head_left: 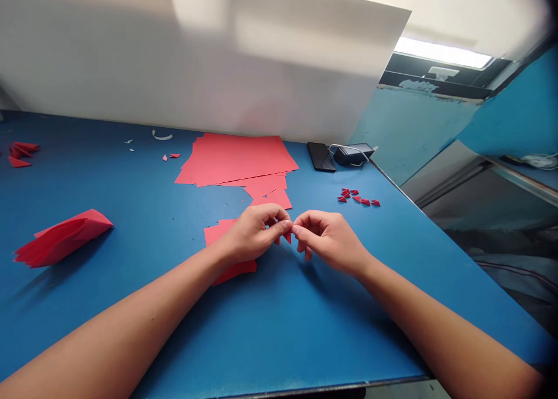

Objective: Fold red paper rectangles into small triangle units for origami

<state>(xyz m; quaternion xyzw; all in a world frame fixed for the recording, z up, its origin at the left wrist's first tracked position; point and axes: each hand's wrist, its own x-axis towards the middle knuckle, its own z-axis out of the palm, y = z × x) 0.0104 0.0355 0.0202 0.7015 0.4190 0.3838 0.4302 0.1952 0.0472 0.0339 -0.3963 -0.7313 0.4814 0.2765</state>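
Note:
Both hands meet above the middle of the blue table. My left hand [262, 230] is closed, its thumb and forefinger pinching a small piece of folded red paper [288, 237]. From the other side, my right hand [329, 236] pinches the same piece at its edge; most of it is hidden by the fingers. Under my left hand and wrist lie cut pieces of red paper [235, 271]. Just beyond the hands are more red paper pieces [279, 200] and a stack of large red sheets [239, 158]. Several small folded red triangles [357, 198] lie to the right.
A fanned, folded red paper model [65, 236] stands at the left, with folded red pieces [21, 153] behind it. A black phone [321, 157] and a dark box with a white cable [352, 154] sit at the back right. A white board [196, 68] rises behind the blue table [283, 341].

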